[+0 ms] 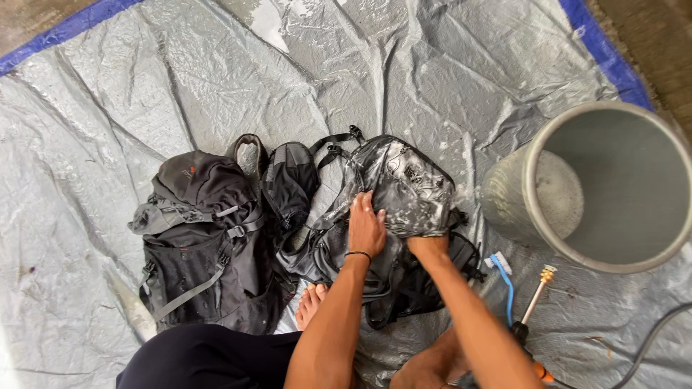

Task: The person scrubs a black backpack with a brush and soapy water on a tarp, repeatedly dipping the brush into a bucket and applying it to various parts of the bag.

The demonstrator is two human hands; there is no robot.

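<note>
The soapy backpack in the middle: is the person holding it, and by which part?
The left hand lies flat on the wet backpack, pressing its front panel, not gripping. The right hand is tucked into a fold at its lower edge; whether it grips cannot be told.

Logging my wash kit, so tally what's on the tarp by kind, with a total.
Backpacks: 2, dark one, soapy one under left hand
Buckets: 1
Brushes: 1
Spray wands: 1
Total: 5
</note>
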